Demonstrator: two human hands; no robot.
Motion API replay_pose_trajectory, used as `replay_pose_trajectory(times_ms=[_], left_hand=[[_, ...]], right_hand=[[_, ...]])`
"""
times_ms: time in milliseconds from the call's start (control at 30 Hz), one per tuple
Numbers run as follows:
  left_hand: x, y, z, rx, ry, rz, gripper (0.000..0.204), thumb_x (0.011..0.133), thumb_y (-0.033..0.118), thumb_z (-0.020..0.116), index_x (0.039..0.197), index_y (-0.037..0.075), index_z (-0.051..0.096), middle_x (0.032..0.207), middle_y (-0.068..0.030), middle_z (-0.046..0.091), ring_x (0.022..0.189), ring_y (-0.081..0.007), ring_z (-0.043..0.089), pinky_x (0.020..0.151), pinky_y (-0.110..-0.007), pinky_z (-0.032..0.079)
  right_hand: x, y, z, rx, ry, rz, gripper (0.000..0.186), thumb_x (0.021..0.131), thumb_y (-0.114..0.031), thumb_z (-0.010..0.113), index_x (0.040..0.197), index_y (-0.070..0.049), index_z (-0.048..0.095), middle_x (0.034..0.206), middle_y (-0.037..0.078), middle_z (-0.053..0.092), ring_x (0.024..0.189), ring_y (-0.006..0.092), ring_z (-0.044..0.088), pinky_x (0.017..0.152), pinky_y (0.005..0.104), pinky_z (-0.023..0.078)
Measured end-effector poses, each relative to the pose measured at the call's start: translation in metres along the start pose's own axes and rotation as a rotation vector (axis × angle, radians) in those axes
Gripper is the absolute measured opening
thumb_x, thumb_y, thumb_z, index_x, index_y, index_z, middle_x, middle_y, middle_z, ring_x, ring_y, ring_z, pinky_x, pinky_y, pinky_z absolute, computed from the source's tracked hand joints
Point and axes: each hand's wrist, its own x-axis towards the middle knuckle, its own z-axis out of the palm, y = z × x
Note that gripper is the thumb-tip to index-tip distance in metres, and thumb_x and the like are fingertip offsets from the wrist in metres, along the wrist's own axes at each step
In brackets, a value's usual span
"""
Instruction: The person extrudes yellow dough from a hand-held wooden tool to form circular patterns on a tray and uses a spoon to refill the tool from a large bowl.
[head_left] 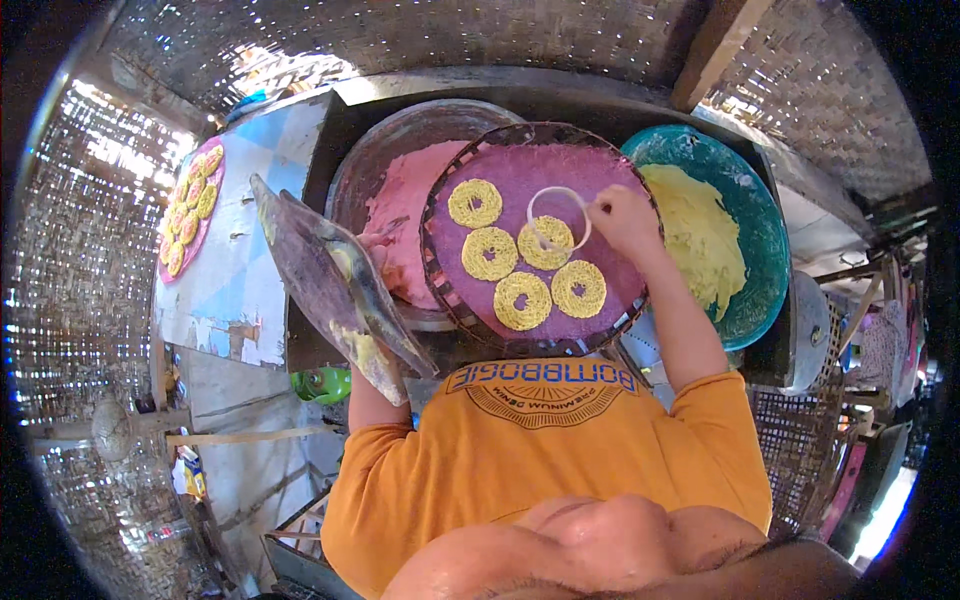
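My right hand (628, 220) pinches the right edge of a thin white ring (533, 203), over one of the yellow lacy dough rounds. Several such rounds, most with a hole in the middle, lie on a purple sheet (600, 165) in a round dark-rimmed woven tray (428, 225). One yellow round (491, 254) sits near the tray's left side. At the left, a long two-part wooden press (330, 255), smeared with yellow dough, is held up at a slant. My left forearm (368, 392) runs up behind it; the press hides that hand's fingers.
Behind the tray's left side stands a big metal basin (350, 160) of pink dough (410, 175). A teal basin (768, 230) with yellow dough (692, 225) is at the right. Finished-looking yellow rounds (190, 205) lie on a pink sheet on the left table (240, 270).
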Motion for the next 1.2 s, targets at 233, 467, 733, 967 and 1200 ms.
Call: replay_pose_trajectory(times_ms=[233,467,733,967,1200], left_hand=[[0.005,-0.005,-0.001,-0.024,-0.020,-0.017,0.024,0.078,0.013,0.056,0.099,0.002,0.056,0.095,-0.0100,0.060,0.083,-0.0210,0.058,0.082,-0.037,0.042],[0.004,-0.005,0.004,-0.022,-0.041,-0.015,0.025,0.077,0.014,0.057,0.099,0.002,0.056,0.093,-0.0103,0.060,0.083,-0.0213,0.059,0.084,-0.038,0.041],[0.001,-0.001,0.002,-0.013,-0.055,-0.006,0.026,0.076,0.016,0.058,0.098,0.003,0.057,0.091,-0.0106,0.061,0.082,-0.0217,0.059,0.086,-0.039,0.040],[-0.003,0.002,0.000,-0.034,-0.054,0.014,0.027,0.075,0.017,0.058,0.098,0.003,0.057,0.089,-0.0109,0.061,0.082,-0.0220,0.060,0.088,-0.040,0.038],[-0.017,-0.002,0.002,-0.058,-0.060,-0.014,0.028,0.074,0.018,0.059,0.097,0.003,0.058,0.088,-0.0112,0.061,0.081,-0.0224,0.060,0.090,-0.041,0.037]], right_hand=[[-0.040,0.056,-0.022,-0.107,-0.021,0.278,0.023,0.072,-0.031,0.056,0.074,-0.009,0.065,0.086,0.012,0.061,0.079,0.0321,0.059,0.070,0.0425,0.047],[-0.063,0.066,-0.019,-0.082,-0.011,0.327,0.023,0.073,-0.030,0.055,0.072,-0.010,0.065,0.085,0.011,0.061,0.080,0.0315,0.059,0.072,0.0420,0.047],[-0.078,0.059,-0.036,-0.020,0.016,0.324,0.026,0.071,-0.035,0.063,0.070,-0.009,0.063,0.079,0.010,0.060,0.078,0.0297,0.059,0.070,0.0397,0.047],[-0.125,0.050,-0.052,-0.088,-0.146,-0.192,0.030,0.058,-0.024,0.075,0.081,-0.010,0.062,0.088,0.006,0.057,0.093,0.0265,0.054,0.076,0.0366,0.045],[-0.141,0.044,-0.034,-0.225,-0.074,-0.230,0.033,0.060,-0.024,0.072,0.087,-0.010,0.061,0.098,0.005,0.054,0.097,0.0252,0.050,0.081,0.0366,0.043]])
